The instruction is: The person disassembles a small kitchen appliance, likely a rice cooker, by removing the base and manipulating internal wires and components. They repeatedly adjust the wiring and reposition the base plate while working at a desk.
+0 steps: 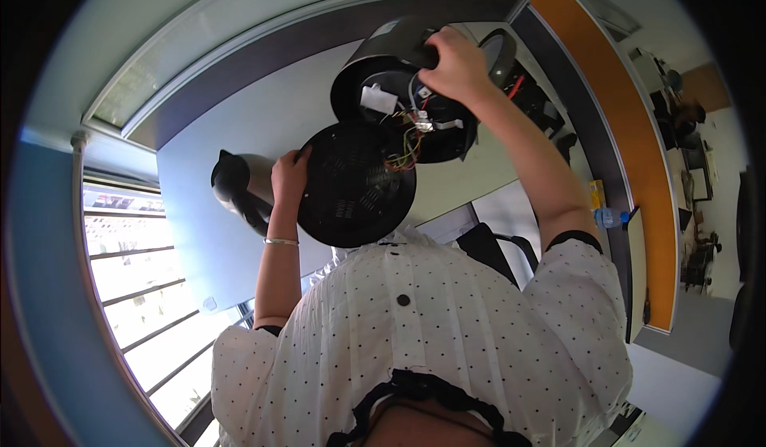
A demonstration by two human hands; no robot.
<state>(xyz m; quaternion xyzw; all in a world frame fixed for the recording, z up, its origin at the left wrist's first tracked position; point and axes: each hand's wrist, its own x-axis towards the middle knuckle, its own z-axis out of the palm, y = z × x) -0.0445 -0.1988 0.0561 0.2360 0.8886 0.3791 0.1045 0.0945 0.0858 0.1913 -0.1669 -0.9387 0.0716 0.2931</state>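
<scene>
My left hand (289,177) grips the left edge of a round black vented bottom cover (347,195), its fingers closed on the rim. Tipped on its side above that cover is a dark rice cooker (377,52), its open underside facing me. Inside show a white block (378,99), some silver metal parts and bundled coloured wires (408,148), which run down to the cover. My right hand (459,65) is closed around the cooker's upper right edge; part of its grip is hidden behind the fingers.
A grey and black electric kettle (239,185) stands on the pale desk (239,279), left of my left hand. Black and red items (535,96) lie beyond my right arm, near the partition (598,56). A water bottle (610,218) is at the right, and a barred window (136,271) at the left.
</scene>
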